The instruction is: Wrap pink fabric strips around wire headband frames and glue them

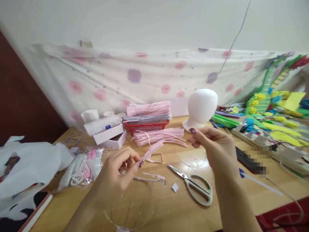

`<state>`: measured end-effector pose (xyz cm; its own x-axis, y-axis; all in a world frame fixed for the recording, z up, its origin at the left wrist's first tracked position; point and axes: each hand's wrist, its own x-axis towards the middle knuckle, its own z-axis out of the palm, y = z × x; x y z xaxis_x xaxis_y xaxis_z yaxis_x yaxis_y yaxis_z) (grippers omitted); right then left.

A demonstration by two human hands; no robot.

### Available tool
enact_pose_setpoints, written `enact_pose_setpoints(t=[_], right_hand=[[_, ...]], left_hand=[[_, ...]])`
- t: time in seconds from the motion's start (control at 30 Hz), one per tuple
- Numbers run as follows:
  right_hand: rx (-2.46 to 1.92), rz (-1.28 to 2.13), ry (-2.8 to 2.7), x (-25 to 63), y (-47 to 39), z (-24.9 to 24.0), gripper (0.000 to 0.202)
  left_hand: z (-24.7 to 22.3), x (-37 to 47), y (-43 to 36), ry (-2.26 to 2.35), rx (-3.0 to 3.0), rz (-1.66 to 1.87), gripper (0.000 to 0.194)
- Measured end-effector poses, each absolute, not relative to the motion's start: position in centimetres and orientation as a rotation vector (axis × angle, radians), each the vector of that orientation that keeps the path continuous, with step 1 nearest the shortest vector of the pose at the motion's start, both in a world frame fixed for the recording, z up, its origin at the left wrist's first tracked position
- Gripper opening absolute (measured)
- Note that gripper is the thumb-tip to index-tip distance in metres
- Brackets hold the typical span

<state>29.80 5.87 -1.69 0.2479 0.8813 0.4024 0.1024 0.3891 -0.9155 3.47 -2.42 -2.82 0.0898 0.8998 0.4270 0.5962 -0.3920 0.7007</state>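
The left hand (122, 167) has its grip pinched on a pale pink strip (154, 150), which runs beyond the fingertips, perhaps so that length stays free. Across from it, the right hand's grip (214, 145) is raised, contents impossible to tell; scissors (189, 180) lie on the table between both, presumably for easy reach.

Pink strip (153, 149) partly hidden by left fingers (140, 164), white bag (36, 164) cropped
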Motion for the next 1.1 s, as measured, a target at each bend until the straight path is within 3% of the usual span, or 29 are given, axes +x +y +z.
enact_pose_setpoints(t=[0.1, 0.2, 0.23, 0.33, 0.43, 0.6, 0.7, 1.1], right_hand=[[-1.138, 0.580, -1.268, 31.0, 6.3, -2.8, 0.034], [-0.947, 0.707, -1.526, 30.4, 5.9, -4.3, 0.068], [-0.901, 0.750, -1.607, 29.9, 5.4, -4.8, 0.068], [-0.890, 0.873, -1.858, 27.8, 3.6, -6.1, 0.032], [-0.845, 1.027, -1.987, 25.9, 2.1, -7.3, 0.021], [-0.700, 1.351, -1.668, 24.8, 2.3, -9.1, 0.036], [-0.713, 1.377, -1.627, 24.9, 2.7, -9.4, 0.034], [-0.933, 1.283, -1.568, 25.2, 2.6, -9.5, 0.034]], left_hand=[[-2.8, 3.4, -2.4, 1.497, 1.990, 1.215, 0.015], [-3.1, 3.5, -2.2, 1.502, 1.902, 1.243, 0.010], [-3.2, 3.6, -2.2, 1.495, 1.865, 1.257, 0.008], [-3.6, 3.7, -1.9, 1.448, 1.811, 1.286, 0.025], [-3.9, 3.6, -1.5, 1.419, 1.782, 1.341, 0.033], [-3.9, 3.3, -1.3, 1.323, 1.666, 1.411, 0.026], [-3.5, 3.3, -1.5, 1.233, 1.733, 1.394, 0.015], [-6.0, 2.2, -1.1, 0.960, 1.638, 1.492, 0.014]])
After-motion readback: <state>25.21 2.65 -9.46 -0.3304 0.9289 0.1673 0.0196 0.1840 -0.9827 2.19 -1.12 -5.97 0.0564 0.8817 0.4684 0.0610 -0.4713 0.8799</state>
